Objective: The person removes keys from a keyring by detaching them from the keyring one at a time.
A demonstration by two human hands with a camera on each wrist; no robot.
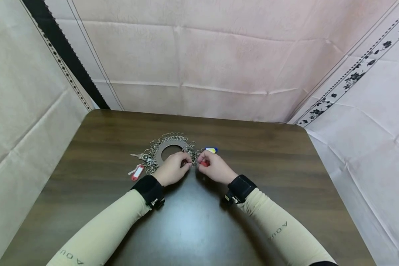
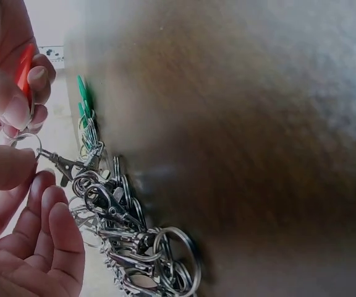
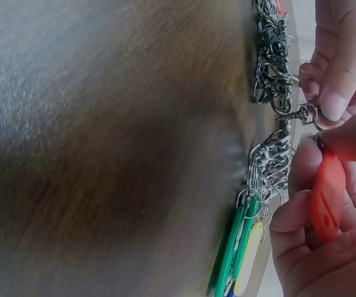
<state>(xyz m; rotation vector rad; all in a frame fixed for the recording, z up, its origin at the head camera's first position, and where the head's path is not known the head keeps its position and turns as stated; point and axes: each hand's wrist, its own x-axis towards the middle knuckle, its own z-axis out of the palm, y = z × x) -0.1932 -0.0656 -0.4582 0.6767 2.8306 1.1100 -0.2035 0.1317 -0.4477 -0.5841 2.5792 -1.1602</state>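
My left hand (image 1: 173, 168) pinches a small metal split ring (image 3: 316, 116) between thumb and forefinger. That ring hangs from a swivel clasp (image 2: 63, 163) on a dense bunch of clasps and rings (image 2: 135, 247). Close on its right, my right hand (image 1: 216, 169) grips a red plastic key tag (image 3: 329, 198), its thumb pressing near the tag's ring end. Fingertips of both hands almost meet at the split ring. Whether the tag's own ring is threaded onto it, I cannot tell. The clasps surround a flat grey ring (image 1: 159, 155) lying on the table.
Left of the grey ring lie a red-and-white key tag (image 1: 137, 172) and a key (image 1: 137, 155). Green key tags (image 3: 227, 247) and a yellow tag (image 3: 249, 260) hang on the right side. Underneath is a brown wooden table (image 1: 252, 147), with pale cloth (image 1: 219, 66) hanging behind.
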